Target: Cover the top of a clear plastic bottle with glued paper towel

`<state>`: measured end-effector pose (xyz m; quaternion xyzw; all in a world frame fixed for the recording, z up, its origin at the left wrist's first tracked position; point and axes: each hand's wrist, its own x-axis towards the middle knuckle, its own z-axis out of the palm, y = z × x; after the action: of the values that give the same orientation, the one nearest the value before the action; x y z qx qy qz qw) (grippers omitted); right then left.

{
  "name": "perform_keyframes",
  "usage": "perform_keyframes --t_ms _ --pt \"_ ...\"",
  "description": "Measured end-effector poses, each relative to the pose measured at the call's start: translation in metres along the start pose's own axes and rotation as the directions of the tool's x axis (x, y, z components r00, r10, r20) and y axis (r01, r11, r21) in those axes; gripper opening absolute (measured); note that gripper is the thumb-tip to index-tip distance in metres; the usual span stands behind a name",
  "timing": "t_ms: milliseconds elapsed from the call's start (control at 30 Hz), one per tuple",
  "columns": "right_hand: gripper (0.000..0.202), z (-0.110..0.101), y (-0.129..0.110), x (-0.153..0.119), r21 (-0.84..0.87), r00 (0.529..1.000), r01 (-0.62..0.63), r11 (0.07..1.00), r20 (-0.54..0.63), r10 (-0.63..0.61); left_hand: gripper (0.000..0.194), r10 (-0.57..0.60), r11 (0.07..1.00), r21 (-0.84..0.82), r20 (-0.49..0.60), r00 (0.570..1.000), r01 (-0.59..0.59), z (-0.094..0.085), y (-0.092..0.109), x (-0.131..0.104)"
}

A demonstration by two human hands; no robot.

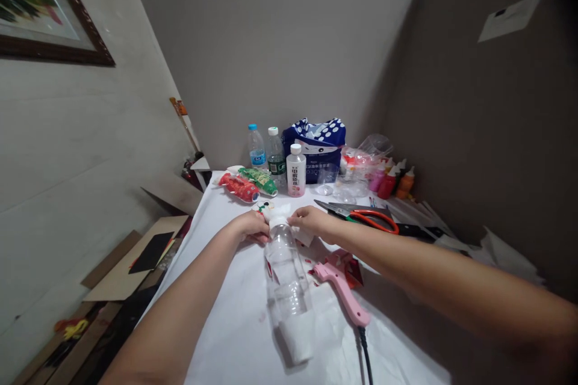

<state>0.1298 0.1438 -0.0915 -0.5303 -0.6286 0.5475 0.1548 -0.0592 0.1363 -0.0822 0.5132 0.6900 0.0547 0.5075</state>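
Note:
A clear plastic bottle (289,277) lies on the white-covered table, its far end wrapped in white material that looks like paper or tissue (279,215). Its near end carries a white, cup-like cover (297,337). On the left of the wrapped end, my left hand (253,227) is closed with bent fingers against the white material. From the other side, my right hand (312,222) pinches the same material between thumb and fingers. Just right of the bottle rests a pink hot glue gun (341,289) with a black cord.
Orange-handled scissors (374,221) lie at the right. Red and green fish-shaped items (241,187) sit at the back left. Behind stand a white drink bottle (296,171), two clear bottles, a blue bag (323,156) and several paint bottles (389,183). Cardboard (130,258) leans left of the table.

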Motion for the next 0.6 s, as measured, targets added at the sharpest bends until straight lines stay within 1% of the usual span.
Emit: perform_keyframes --t_ms 100,200,367,467,600 --pt "0.025 0.003 -0.003 -0.013 0.100 0.999 0.042 0.994 0.001 -0.043 0.035 0.058 0.998 0.036 0.021 0.998 -0.058 0.001 0.002 -0.006" --pt "0.015 0.004 -0.003 -0.034 0.210 0.994 0.110 0.972 -0.029 -0.107 0.032 0.140 0.988 0.057 0.030 0.990 -0.142 0.001 0.007 -0.018" --pt "0.023 0.002 0.005 -0.075 0.367 0.983 0.181 0.913 -0.070 -0.167 0.011 0.315 0.949 0.028 0.012 0.949 -0.315 0.005 0.015 -0.038" --pt "0.030 0.003 0.012 -0.095 0.426 0.984 0.176 0.888 -0.076 -0.159 0.010 0.383 0.924 0.006 0.011 0.924 -0.383 0.012 0.017 -0.046" --pt "0.045 0.009 0.018 -0.109 0.476 0.986 0.163 0.864 -0.116 -0.122 0.012 0.421 0.907 0.004 0.038 0.906 -0.421 0.022 0.023 -0.051"
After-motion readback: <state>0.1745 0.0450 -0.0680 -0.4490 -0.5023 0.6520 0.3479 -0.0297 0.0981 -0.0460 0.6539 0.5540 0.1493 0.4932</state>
